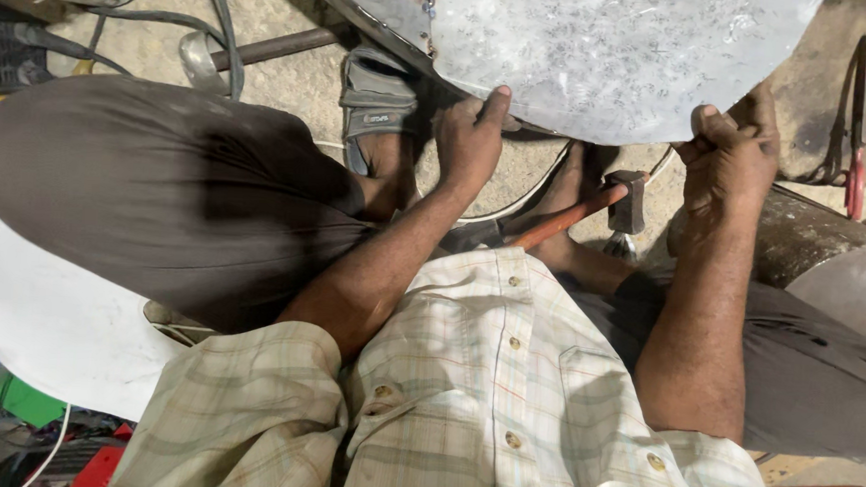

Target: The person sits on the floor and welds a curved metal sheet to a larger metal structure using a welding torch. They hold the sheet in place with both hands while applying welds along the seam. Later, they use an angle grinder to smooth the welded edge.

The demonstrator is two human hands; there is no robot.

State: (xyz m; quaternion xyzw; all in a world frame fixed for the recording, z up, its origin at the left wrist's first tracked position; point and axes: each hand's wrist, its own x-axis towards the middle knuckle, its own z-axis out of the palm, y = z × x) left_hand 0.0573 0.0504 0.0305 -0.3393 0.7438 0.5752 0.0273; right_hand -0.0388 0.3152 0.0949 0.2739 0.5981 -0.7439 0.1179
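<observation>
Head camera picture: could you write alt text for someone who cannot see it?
Looking down, a seated person grips the near edge of a round grey metal sheet with the left hand and right hand. A hammer with a reddish handle lies on the concrete floor between the feet, below the sheet.

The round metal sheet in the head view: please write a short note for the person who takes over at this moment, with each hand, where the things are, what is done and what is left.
Left hand: grips the near edge of the round metal sheet, thumb on top.
Right hand: closed on the same edge, further right.
Sheet: held over the concrete floor, in front of the seated person's knees.
Hammer: lies on the floor between the feet, below the sheet, in neither hand.
Done: the sheet's surface already shows many small marks.
Left: cannot tell from this view; the hammer is not picked up.
</observation>
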